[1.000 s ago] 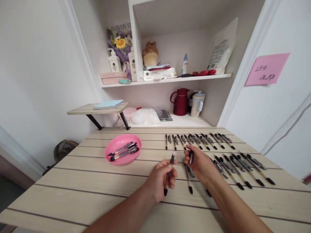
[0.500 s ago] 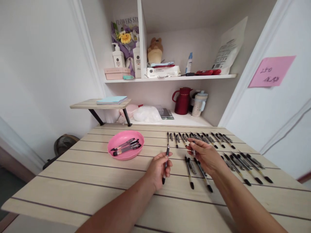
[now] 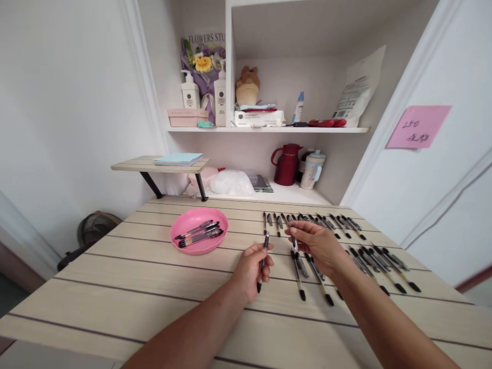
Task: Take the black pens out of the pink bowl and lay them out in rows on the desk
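My left hand (image 3: 249, 271) is closed around a black gel pen (image 3: 266, 241), its bare tip pointing up and away and its black end sticking out below. To the right, my right hand (image 3: 317, 245) pinches a small clear pen cap (image 3: 294, 243) between thumb and fingers, apart from the pen. Under and beside my right hand lie uncapped pens (image 3: 298, 277), each with a loose cap near it. Farther back runs a row of more pens and caps (image 3: 277, 225), partly covered by my right hand.
A pink bowl (image 3: 178, 220) at the left holds several capped pens (image 3: 200, 234). More pens (image 3: 388, 269) lie on the slatted table (image 3: 154, 297) at the right. Behind stand a small raised shelf (image 3: 130, 163), a white plastic bag (image 3: 232, 183), a red jug (image 3: 286, 165) and a tumbler (image 3: 312, 171).
My right hand has moved left with the cap, closer to the pen in my left hand. My left hand has stayed nearly still. The camera view has shifted slightly.
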`<state>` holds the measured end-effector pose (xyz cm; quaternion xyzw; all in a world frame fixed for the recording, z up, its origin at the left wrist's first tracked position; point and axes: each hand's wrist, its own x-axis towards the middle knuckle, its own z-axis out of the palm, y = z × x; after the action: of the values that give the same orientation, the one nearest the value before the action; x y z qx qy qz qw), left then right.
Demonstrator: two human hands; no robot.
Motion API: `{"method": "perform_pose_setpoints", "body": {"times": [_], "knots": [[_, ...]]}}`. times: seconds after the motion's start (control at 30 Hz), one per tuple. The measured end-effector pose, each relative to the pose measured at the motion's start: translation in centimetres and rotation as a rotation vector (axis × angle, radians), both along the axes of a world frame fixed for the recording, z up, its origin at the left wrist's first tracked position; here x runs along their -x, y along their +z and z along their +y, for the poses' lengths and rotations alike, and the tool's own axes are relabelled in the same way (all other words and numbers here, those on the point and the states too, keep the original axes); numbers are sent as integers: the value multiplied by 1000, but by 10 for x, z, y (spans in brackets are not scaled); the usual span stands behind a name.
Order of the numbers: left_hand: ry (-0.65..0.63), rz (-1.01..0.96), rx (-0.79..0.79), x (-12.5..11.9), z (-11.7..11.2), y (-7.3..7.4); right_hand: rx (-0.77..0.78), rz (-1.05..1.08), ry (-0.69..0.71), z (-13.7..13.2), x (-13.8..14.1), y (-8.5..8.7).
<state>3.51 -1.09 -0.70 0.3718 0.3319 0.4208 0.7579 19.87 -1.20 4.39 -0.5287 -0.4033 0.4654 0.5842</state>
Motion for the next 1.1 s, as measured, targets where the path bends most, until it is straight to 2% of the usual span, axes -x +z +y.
{"method": "perform_pose_setpoints", "body": {"times": [0.13, 0.2, 0.43, 0.53, 0.73, 0.93, 1.0, 1.1], "knots": [[10, 5, -37, 1, 2, -3, 7, -29, 37, 0, 4, -5], [19, 11, -40, 1, 2, -3, 45, -167, 50, 3, 4, -10], [39, 42, -39, 0, 3, -5, 200, -1143, 210, 28, 8, -19], [38, 56, -47, 0, 3, -6, 250, -1333, 204, 37, 16, -22], [27, 74, -56, -1, 5, -7, 261, -1365, 157, 44, 21, -33], [8, 94, -55, -1, 2, -6, 207, -1290, 129, 37, 2, -19], [-10, 102, -67, -3, 0, -5, 199, -1116, 117, 29, -2, -17], [-37, 112, -97, -5, -5, -3, 182, -613, 113, 13, 2, -20]]}}
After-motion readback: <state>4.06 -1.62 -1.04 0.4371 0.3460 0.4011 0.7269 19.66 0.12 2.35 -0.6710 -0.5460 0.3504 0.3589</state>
